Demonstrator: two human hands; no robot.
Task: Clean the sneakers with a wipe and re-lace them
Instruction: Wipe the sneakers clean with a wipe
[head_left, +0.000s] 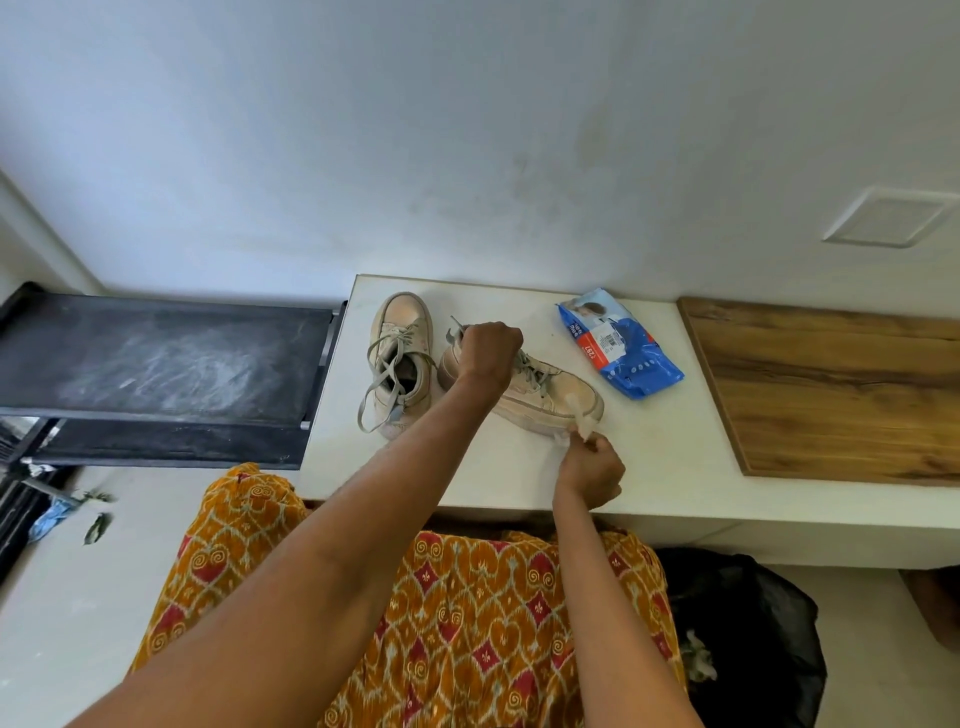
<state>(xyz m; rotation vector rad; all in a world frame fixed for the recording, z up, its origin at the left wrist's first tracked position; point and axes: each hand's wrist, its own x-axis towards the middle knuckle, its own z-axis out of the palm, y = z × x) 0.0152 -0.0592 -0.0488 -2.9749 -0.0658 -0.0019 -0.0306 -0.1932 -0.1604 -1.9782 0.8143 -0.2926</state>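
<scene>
left hand (491, 349) has a closed grip on the heel collar of the near sneaker (540, 395), mid-table (649, 457). right hand (592, 470) pinches the wipe (579, 421) at its toe; contact looks likely, hard to confirm. second sneaker (400, 358) just left, wipes pack (621, 345) right. brace the heel, short firm strokes along the sole edge.

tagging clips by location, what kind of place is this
Probably a home entryway or utility corner: a black shoe rack, a built-in white ledge with a wood-grain panel, and a black bin bag.
</scene>
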